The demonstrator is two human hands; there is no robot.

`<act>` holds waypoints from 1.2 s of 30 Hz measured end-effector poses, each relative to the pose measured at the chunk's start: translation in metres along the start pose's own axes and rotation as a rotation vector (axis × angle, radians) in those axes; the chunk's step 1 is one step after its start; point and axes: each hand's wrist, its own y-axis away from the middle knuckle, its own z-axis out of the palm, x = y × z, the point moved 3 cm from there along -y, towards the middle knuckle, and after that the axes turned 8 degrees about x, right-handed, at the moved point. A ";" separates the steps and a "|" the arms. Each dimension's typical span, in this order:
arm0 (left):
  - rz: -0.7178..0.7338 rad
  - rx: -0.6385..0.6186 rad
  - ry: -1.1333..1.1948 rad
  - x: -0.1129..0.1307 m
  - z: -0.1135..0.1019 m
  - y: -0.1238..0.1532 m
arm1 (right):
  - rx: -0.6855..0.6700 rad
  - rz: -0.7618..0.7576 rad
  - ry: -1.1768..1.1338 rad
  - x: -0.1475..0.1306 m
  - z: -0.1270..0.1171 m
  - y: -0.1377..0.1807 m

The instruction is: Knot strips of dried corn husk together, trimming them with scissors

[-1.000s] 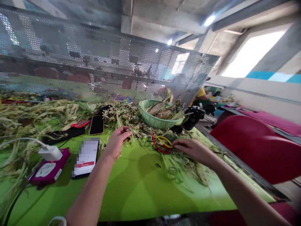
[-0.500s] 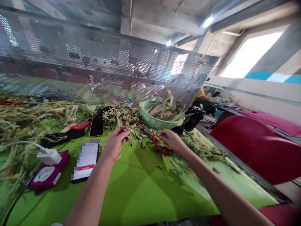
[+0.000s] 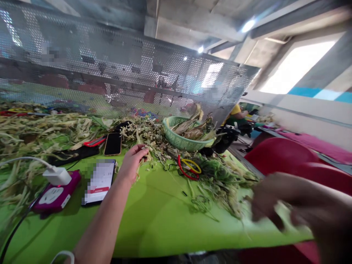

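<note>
My left hand is closed, with thumb and fingers pinching a pale strip of dry husk over the green tabletop. Its tail hangs beneath the palm. Far over to the right, my right hand is smeared by motion near the table's edge; whether it holds anything does not show. Between the two hands lie a red-handled and yellow-handled tool, probably scissors or pliers, and a heap of greenish husk shreds. A short black piece rests on the table in front of them.
A green plastic basket with dry husks stands at the back. To the left are two phones, a red cutter, a purple power strip with a white charger, and loose husks. A perforated metal screen borders the table; red chairs stand right.
My right hand has left the red and yellow handles and swung far right, toward the camera. My left hand stays nearly in place, still pinching the husk strip.
</note>
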 end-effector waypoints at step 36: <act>-0.038 0.037 0.020 -0.002 0.001 -0.001 | -0.222 -0.139 -0.568 -0.022 0.109 -0.079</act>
